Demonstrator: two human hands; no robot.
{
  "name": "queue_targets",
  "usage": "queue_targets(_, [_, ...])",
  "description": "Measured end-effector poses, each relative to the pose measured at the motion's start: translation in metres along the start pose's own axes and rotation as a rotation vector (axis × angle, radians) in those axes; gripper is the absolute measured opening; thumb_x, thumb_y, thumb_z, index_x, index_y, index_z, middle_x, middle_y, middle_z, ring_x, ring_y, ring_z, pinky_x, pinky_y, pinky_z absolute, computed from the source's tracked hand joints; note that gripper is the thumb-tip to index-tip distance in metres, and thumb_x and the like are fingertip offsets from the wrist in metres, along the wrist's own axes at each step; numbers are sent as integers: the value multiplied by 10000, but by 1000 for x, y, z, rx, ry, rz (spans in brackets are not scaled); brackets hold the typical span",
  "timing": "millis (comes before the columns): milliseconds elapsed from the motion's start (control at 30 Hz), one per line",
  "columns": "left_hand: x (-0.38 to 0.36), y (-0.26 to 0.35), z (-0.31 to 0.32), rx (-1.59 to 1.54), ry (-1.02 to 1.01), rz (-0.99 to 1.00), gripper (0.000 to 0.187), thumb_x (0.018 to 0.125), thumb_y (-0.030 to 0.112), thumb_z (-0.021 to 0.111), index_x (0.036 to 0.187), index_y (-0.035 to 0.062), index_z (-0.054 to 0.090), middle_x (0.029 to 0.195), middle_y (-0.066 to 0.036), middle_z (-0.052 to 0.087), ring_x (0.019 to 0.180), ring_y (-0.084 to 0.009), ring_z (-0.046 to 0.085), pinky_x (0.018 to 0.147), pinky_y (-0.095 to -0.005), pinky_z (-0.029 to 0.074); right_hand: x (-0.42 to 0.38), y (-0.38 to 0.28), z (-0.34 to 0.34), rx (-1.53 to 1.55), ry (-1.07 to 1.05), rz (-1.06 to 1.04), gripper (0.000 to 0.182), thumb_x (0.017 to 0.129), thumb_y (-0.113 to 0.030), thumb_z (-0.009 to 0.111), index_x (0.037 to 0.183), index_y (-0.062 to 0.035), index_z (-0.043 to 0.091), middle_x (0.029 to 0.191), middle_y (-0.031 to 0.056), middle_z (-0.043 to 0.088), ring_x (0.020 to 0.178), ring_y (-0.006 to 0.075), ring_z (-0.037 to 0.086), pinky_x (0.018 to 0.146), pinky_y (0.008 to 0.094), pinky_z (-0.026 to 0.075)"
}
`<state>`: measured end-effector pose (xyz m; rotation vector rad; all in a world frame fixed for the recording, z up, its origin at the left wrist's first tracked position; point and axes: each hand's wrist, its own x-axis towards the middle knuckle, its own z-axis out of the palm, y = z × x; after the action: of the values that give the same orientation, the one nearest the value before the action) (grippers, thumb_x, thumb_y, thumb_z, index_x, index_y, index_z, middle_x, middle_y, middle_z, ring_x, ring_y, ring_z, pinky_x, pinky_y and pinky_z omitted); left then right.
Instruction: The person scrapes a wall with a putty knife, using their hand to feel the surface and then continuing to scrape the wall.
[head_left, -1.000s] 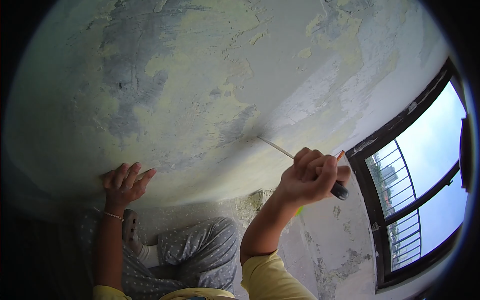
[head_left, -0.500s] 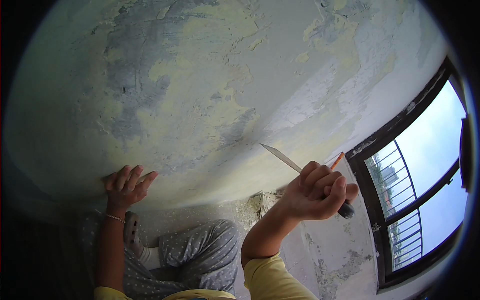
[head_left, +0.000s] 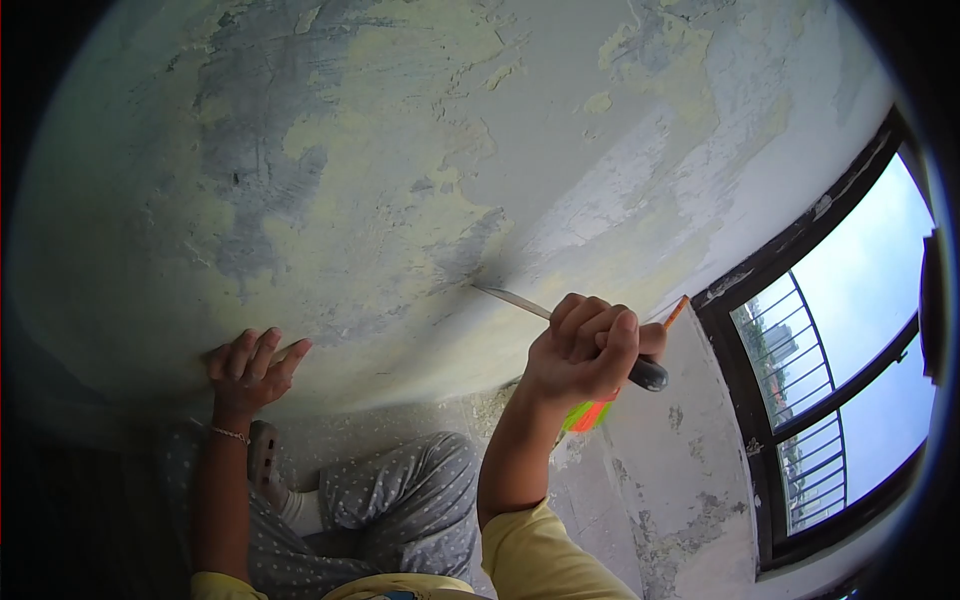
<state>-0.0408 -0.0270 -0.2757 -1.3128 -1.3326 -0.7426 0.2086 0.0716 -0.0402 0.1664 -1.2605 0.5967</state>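
My right hand point(head_left: 590, 345) is closed in a fist around a scraper. Its thin metal blade point(head_left: 515, 301) points left, the tip at or very near the peeling wall point(head_left: 400, 230); contact is hard to tell. The scraper's black handle end point(head_left: 649, 375) sticks out below the fist. Spread fingers of my left hand point(head_left: 253, 368) rest against the lower wall, holding nothing. Worn yellowish and grey patches cover the wall around the blade.
An orange stick point(head_left: 678, 312) shows behind my right fist, and a green and orange object point(head_left: 588, 415) is partly hidden by the forearm. A dark-framed window point(head_left: 770, 440) stands at right. My bent leg point(head_left: 400, 500) is below, near the dusty floor.
My right hand has moved left with the scraper, bringing the blade tip to the grey patch. The green and orange object has come into sight. My left hand stays on the wall.
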Motion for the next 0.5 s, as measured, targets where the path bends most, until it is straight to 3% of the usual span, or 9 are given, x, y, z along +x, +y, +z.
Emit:
queue_targets(67, [1,-1,0,1,1,-5,381,791,383,720,1117,304,541,1341,66,429,1306,-168,340,858,-321,374,1,2,-1,8,47,128,269,890,-13,450,697,-94,280,416,10,303,325,64,209,306,249,220])
queue_targets(133, [8,0,-6,10,-3,-4,453,777,381,739,1151,278,506,1344,73,424,1304,-160,341,859,-320,379,5,-6,4,-40,28,89,274,891,-12,454,692,-94,285,416,10,304,319,65,210,301,256,220])
queue_targets(167, [7,-1,-5,12,-6,-2,453,777,381,739,1151,278,506,1344,73,424,1304,-160,341,859,-320,379,6,-17,11,-133,25,61,289,888,-60,412,674,-145,237,438,-25,204,331,66,130,310,242,163])
queue_targets(200, [6,-1,-4,7,-6,-6,450,776,384,741,1144,273,507,1346,75,420,1304,-156,339,860,-318,382,11,-28,14,-123,-15,3,296,898,-73,402,671,-154,228,439,-29,196,328,65,120,309,236,166])
queue_targets(267, [2,0,-2,-5,-12,-9,448,774,388,743,1137,268,509,1349,77,416,1305,-152,337,861,-317,384,16,-41,11,41,-105,-129,253,905,-20,387,720,-118,244,435,-6,285,316,75,238,303,243,236])
queue_targets(333, [-1,-1,1,-13,-12,-4,466,767,405,748,1136,257,505,1353,77,411,1298,-149,344,851,-308,391,12,-32,23,-26,-96,-139,309,908,-70,423,669,-143,242,438,-36,218,333,50,179,314,232,194])
queue_targets(400, [0,0,1,-5,-2,-10,482,763,413,750,1142,252,499,1348,77,413,1298,-148,343,842,-300,393,-6,-1,30,-143,-20,115,298,890,33,484,696,-86,292,452,2,379,347,71,333,333,230,254])
queue_targets(467, [3,-1,-2,10,9,-10,499,759,422,751,1148,248,493,1344,76,414,1298,-147,341,832,-293,396,-28,20,22,-325,-56,233,346,872,30,531,660,-106,294,437,-10,323,338,58,259,323,240,212])
queue_targets(500, [7,-1,-3,23,2,-5,526,756,424,754,1164,242,476,1339,74,416,1301,-146,335,827,-291,399,-28,14,20,-301,-133,190,354,872,40,532,658,-104,289,433,-8,323,331,64,261,320,241,211])
